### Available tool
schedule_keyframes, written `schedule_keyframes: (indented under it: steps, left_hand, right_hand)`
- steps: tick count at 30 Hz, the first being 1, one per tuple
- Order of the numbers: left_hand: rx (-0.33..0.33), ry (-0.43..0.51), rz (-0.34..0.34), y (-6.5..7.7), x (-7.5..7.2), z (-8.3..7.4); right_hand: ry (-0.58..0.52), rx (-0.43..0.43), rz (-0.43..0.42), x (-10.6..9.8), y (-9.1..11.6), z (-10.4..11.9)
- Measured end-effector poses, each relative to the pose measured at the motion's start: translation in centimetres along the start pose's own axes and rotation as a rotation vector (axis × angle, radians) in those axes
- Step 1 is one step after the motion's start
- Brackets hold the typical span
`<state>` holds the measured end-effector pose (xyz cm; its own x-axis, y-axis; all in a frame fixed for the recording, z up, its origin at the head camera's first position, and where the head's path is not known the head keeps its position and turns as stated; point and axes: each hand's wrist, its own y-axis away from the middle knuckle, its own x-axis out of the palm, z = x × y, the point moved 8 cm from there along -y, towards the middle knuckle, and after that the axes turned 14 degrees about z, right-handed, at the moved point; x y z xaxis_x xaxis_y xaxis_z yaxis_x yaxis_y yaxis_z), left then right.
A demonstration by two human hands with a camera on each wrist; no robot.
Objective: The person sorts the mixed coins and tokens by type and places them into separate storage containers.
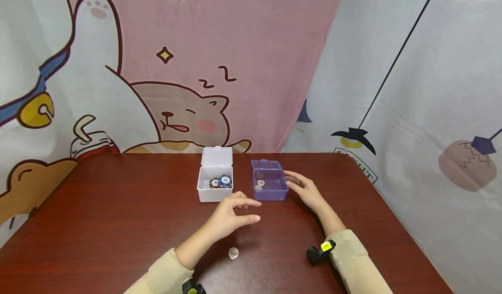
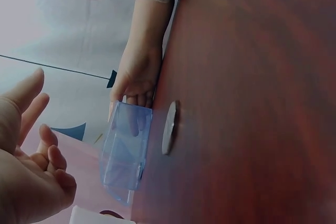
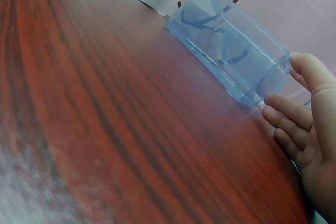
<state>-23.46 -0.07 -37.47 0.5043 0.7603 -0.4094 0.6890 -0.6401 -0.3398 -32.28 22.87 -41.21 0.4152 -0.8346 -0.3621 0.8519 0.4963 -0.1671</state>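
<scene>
A transparent blue box (image 1: 270, 194) with its lid raised stands on the table, two clear round faceted pieces (image 1: 260, 183) inside at its left. My right hand (image 1: 307, 193) rests its fingertips against the box's right side; in the right wrist view the thumb (image 3: 310, 69) touches the box's edge. My left hand (image 1: 231, 215) hovers in front of the boxes, thumb and fingers apart with nothing between them. Another clear round piece (image 1: 233, 253) lies on the table below that hand; the left wrist view shows this disc (image 2: 169, 128) nearly edge-on.
Left of the blue box stands a white box (image 1: 215, 195), lid raised, holding poker chips (image 1: 225, 180) in blue and dark colours. Both boxes are near the back of the brown table (image 1: 129, 215). A cartoon-printed cloth (image 1: 266, 59) hangs behind the table.
</scene>
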Motion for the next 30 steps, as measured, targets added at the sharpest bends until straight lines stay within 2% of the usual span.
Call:
schedule_keyframes:
  steps: [5,13,17,24,30]
  left_hand:
    - [-0.002,0.021,0.047,1.2,0.2,0.4]
    - [-0.018,-0.045,0.092,3.1,0.1,1.2]
    - [-0.031,-0.023,0.124,3.9,0.1,1.5]
    - [-0.082,-0.043,0.152,5.0,0.0,2.7]
    - [-0.168,-0.026,0.214,5.4,0.5,3.6]
  right_hand:
    - [0.009,0.006,0.004,0.0,0.0,-0.1]
    - [0.019,0.013,0.0,0.0,0.0,-0.1]
    - [0.022,0.016,-0.006,0.0,0.1,0.1]
    - [0.023,0.012,-0.008,0.1,0.2,0.2]
    - [0.022,0.008,-0.007,0.0,0.1,0.2]
